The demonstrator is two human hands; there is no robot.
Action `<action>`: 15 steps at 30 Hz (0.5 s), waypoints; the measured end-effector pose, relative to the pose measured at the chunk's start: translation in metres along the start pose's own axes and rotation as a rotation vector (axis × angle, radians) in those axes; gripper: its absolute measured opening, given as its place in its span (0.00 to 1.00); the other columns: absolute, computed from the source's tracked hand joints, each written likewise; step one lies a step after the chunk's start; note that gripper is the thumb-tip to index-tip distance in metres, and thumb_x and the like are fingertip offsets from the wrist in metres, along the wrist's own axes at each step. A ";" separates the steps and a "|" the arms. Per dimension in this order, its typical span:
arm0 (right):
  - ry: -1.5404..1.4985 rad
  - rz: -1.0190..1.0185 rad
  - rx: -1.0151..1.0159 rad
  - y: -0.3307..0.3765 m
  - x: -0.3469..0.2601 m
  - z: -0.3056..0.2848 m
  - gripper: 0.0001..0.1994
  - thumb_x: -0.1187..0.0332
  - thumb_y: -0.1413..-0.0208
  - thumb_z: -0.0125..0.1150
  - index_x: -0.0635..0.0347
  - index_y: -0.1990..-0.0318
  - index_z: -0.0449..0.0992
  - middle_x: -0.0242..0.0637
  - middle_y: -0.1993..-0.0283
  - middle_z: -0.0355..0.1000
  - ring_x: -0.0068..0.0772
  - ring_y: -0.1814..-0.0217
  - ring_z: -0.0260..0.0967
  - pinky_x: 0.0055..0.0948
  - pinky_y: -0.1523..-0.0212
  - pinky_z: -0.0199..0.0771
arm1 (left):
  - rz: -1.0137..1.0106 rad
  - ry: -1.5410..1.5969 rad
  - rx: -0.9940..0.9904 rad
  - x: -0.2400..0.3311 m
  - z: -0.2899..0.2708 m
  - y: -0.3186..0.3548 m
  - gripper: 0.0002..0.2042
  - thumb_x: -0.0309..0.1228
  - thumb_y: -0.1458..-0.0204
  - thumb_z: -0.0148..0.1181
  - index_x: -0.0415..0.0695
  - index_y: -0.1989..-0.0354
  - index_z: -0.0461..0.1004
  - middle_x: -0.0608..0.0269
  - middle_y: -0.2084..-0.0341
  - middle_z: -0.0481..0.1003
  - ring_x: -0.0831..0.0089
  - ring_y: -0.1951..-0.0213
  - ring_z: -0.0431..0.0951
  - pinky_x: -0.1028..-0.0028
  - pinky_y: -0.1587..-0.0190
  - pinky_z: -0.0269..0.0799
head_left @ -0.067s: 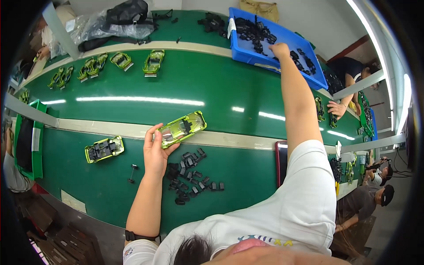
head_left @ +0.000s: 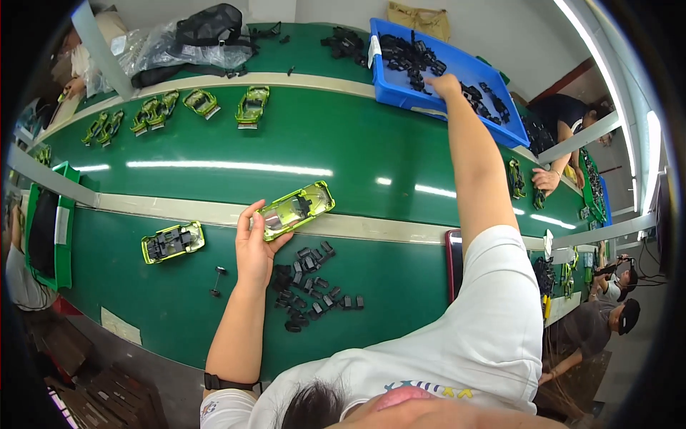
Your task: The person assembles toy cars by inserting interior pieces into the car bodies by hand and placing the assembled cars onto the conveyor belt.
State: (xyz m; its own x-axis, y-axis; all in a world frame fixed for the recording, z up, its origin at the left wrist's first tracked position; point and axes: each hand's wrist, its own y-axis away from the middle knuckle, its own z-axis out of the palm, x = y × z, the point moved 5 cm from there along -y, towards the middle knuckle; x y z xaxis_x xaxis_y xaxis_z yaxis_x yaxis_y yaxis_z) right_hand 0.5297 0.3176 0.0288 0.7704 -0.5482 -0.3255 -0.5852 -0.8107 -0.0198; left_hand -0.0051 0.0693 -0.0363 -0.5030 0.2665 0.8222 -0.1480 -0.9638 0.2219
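The left hand point(head_left: 254, 247) has its fingers curled around one end of a lime-green toy car body point(head_left: 296, 209), thumb on the near side, the rest wrapped over the far edge; the shell sticks out past the fingertips, tilted across the pale strip of the green table point(head_left: 300, 136). Just below the heel of that hand lies a scatter of small black parts point(head_left: 314, 282), and beside the wrist a loose wheel axle point(head_left: 216, 280). Further out on the wrist side rests a second green car body point(head_left: 173, 241), open side up.

The right hand point(head_left: 444, 86) is stretched far across into the blue bin point(head_left: 400, 89), fingertips down among the black pieces there; whether they have closed on one I cannot tell.

To do this well, I judge the left grip should stay firm but off the shell's open side, keeping it level, while the right fingers single out one piece rather than raking several
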 end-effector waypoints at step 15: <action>0.143 0.003 0.181 0.047 -0.074 -0.011 0.25 0.56 0.61 0.68 0.60 0.56 0.77 0.46 0.52 0.73 0.42 0.49 0.71 0.35 0.49 0.70 | -0.074 0.068 0.022 0.006 -0.005 0.009 0.15 0.34 0.38 0.43 0.42 0.47 0.65 0.56 0.57 0.71 0.68 0.56 0.75 0.68 0.58 0.78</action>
State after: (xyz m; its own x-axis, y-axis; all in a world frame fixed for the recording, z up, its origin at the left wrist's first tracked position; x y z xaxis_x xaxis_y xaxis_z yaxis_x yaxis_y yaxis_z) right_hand 0.4476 0.3183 0.0621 0.7893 -0.5842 -0.1892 -0.6132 -0.7662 -0.1922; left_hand -0.0138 0.0619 -0.0321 -0.5480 0.3365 0.7658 -0.1688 -0.9412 0.2927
